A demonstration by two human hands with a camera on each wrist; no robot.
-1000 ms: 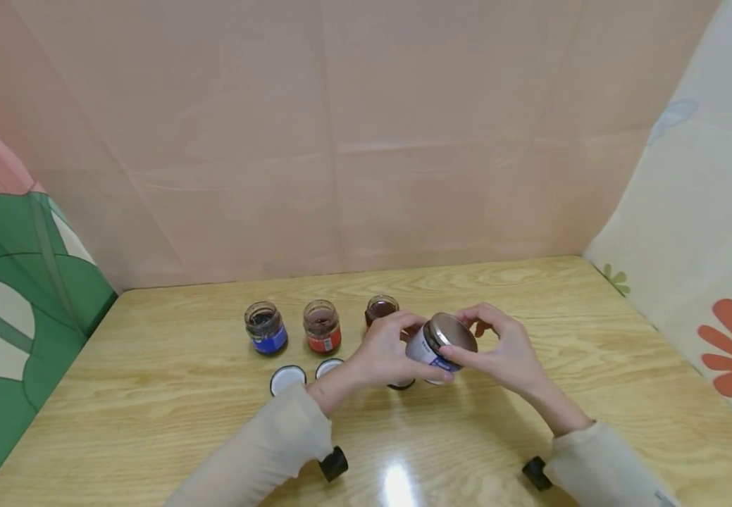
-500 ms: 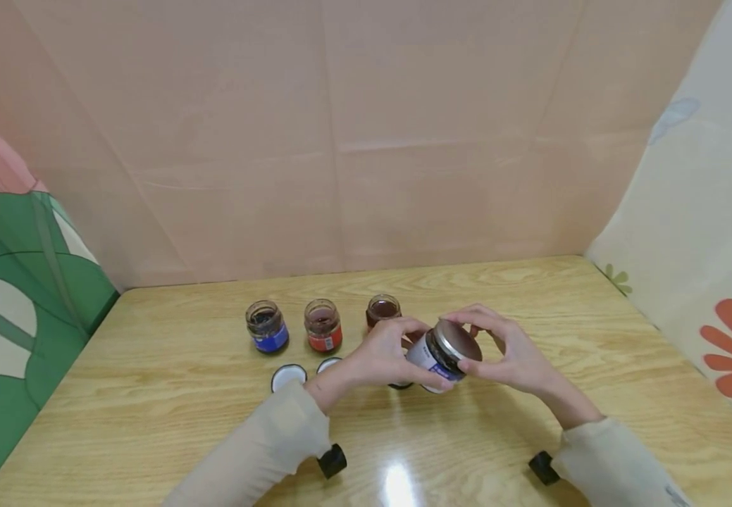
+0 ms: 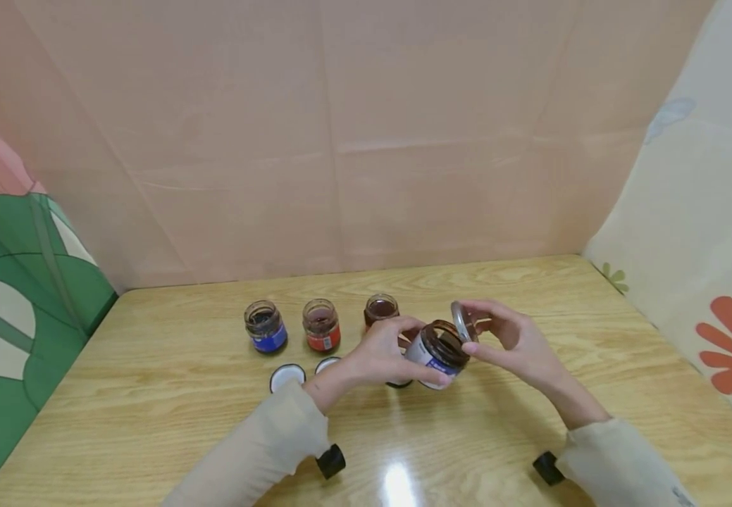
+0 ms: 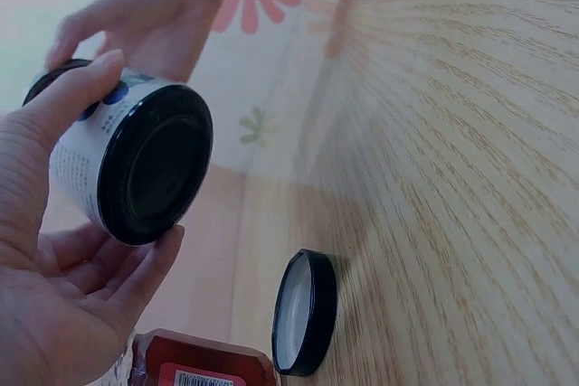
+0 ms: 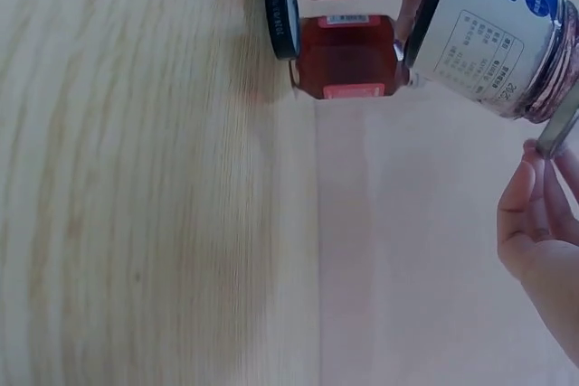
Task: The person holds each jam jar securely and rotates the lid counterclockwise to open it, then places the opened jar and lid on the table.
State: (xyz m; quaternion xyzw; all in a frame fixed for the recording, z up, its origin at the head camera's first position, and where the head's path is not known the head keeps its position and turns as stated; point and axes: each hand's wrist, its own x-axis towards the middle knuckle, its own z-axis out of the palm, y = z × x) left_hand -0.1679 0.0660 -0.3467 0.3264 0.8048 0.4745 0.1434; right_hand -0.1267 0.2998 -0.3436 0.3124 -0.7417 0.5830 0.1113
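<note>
Lid (image 3: 462, 322) has come off since half a second back, pinched in the right hand (image 3: 511, 341) beside the jar (image 3: 438, 351) mid-frame. Left hand (image 3: 383, 352) fingers wrap the jar; I'd keep it less tilted to avoid spills.

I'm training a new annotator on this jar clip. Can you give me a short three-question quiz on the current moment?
1. True or false: the lid sits screwed on the white-labelled jar.
2. Which hand holds that jar? A) left hand B) right hand C) neither
3. Fill in: behind the hands, ___ open jars stand on the table.

Key:
1. False: the lid is off, pinched beside the jar's mouth.
2. A
3. three
</note>
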